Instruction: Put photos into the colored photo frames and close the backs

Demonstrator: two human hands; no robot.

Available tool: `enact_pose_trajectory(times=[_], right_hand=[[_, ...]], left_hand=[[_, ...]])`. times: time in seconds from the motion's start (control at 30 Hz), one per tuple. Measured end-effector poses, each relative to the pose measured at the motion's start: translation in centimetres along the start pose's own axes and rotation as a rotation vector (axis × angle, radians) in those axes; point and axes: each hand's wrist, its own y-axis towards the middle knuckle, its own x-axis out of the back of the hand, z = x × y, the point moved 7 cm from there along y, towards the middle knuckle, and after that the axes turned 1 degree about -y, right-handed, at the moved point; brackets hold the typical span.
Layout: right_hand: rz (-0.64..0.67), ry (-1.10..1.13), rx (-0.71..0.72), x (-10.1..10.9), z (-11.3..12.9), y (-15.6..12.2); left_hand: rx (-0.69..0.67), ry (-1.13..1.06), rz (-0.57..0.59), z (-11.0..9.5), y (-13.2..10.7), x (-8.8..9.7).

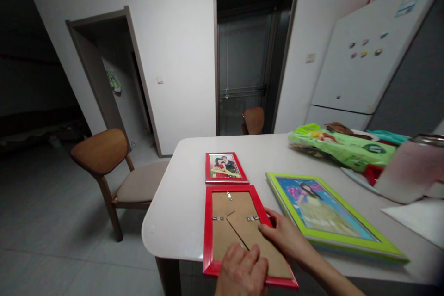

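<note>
A red picture frame (208, 236) lies face down at the near edge of the table, its brown backing board (222, 236) facing up. Small metal clips and a dark diagonal slit show on the board. My right hand (282, 236) grips the frame's right side, thumb on the backing. Curled over the lower part of the board, my left hand (241, 270) has its fingers bent near the bottom edge; what lies under its fingertips is hidden. Just beyond is a smaller red framed photo (225, 166), face up. To the right lies a green framed picture (322, 208).
The white table (176, 189) has a rounded left corner. On its right stand a green package (343, 148), a pinkish jar (412, 166) and white paper (416, 217). A wooden chair (100, 157) is at left, another (253, 120) behind. A fridge (364, 51) stands at right.
</note>
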Motion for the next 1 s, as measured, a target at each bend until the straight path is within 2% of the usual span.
enact_pose_trajectory(times=[0.13, 0.27, 0.37, 0.43, 0.57, 0.67, 0.73, 1.0], right_hand=[[-0.107, -0.395, 0.081, 0.2, 0.2, 0.3], [-0.138, -0.590, 0.128, -0.1, 0.2, 0.3], [-0.136, -0.671, 0.119, -0.1, -0.1, 0.4], [-0.125, -0.691, 0.149, -0.1, 0.2, 0.5], [-0.080, -0.714, 0.221, -0.5, 1.4, 1.0], [-0.028, -0.717, 0.231, -1.3, 1.7, 1.5], [-0.039, -0.729, 0.239, -1.6, 1.8, 1.7], [-0.109, -0.846, 0.291, -1.9, 2.5, 2.1]], left_hand=[[-0.017, 0.003, 0.057, 0.2, -0.6, -0.7], [0.040, -0.066, 0.237, 0.6, -0.6, -1.3], [0.148, -0.223, 0.399, 1.5, -0.2, -0.9], [0.290, -0.284, 0.446, 3.2, 0.0, -0.1], [0.601, -0.206, 0.414, 8.2, -0.7, 1.1], [0.766, -0.236, 0.420, 10.7, -1.9, 0.8], [0.804, -0.284, 0.416, 11.1, -2.3, 0.5], [0.814, -0.333, 0.344, 10.8, -2.4, 0.8]])
